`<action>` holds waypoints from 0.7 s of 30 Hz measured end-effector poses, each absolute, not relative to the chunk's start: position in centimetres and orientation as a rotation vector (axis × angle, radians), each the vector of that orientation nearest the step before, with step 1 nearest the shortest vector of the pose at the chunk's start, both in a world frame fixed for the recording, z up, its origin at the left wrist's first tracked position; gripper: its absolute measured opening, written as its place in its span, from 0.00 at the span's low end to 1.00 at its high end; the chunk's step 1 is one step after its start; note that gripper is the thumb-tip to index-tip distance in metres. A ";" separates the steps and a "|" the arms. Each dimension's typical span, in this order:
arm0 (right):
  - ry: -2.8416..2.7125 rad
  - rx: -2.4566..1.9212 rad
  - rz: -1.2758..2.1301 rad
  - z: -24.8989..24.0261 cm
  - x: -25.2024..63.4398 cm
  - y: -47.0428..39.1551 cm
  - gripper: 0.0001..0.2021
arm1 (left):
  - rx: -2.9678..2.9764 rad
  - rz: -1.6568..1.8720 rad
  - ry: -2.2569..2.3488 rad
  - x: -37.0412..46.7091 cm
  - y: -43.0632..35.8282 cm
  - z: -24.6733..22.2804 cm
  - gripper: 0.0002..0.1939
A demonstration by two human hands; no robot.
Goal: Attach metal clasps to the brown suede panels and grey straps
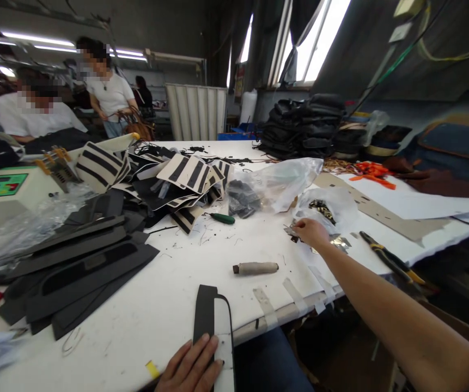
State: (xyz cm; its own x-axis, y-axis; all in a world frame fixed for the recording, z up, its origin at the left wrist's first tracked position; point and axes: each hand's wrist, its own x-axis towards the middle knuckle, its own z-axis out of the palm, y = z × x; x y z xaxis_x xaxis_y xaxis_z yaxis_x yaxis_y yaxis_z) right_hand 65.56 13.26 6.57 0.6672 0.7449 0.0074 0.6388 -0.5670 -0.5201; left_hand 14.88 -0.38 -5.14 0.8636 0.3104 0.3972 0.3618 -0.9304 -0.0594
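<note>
Flat on a black panel (205, 313) at the table's near edge lies my left hand (195, 362), fingers stretched out. A white piece with a black rim (223, 326) forms the panel's right side. My right hand (310, 231) reaches across to small shiny metal plates (290, 232); its fingertips are pinched together among them, and what is between them is hidden. More metal plates (341, 243) lie to the right of the wrist. Just beyond that hand is an open clear plastic bag (342, 204) with small brass-coloured metal parts (323, 209) in it.
A wrapped rod (256, 268), a green-handled tool (221, 218) and pliers (389, 258) lie on the white table (169, 294). Dark panels (95, 267) and striped pieces (185, 173) are heaped left. Black goods (303, 125) are stacked behind. Two people (109, 92) are at the back left.
</note>
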 end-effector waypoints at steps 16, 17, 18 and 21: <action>-1.043 -1.493 1.300 2.9 37.6 -5.6 0.13 | -3.361 -0.392 -1.030 15.2 -3.2 1.5 0.56; -1.056 -1.502 1.279 2.5 37.3 -5.6 0.12 | -3.360 -0.395 -1.029 15.1 -3.2 1.5 0.56; -1.078 -1.515 1.255 2.3 37.2 -5.6 0.11 | -3.361 -0.401 -1.029 15.1 -3.2 1.6 0.57; -1.179 -1.570 1.175 1.8 37.2 -5.4 0.08 | -3.366 -0.406 -1.037 15.1 -3.2 1.7 0.58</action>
State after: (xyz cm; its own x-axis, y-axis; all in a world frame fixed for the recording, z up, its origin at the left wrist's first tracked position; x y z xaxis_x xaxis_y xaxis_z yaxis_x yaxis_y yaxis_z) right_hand 37.15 -5.39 1.84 0.1225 0.9730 -0.1957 0.1989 -0.2173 -0.9556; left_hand 15.14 -3.19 1.66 0.8106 0.5780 0.0935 0.4881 -0.7553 0.4374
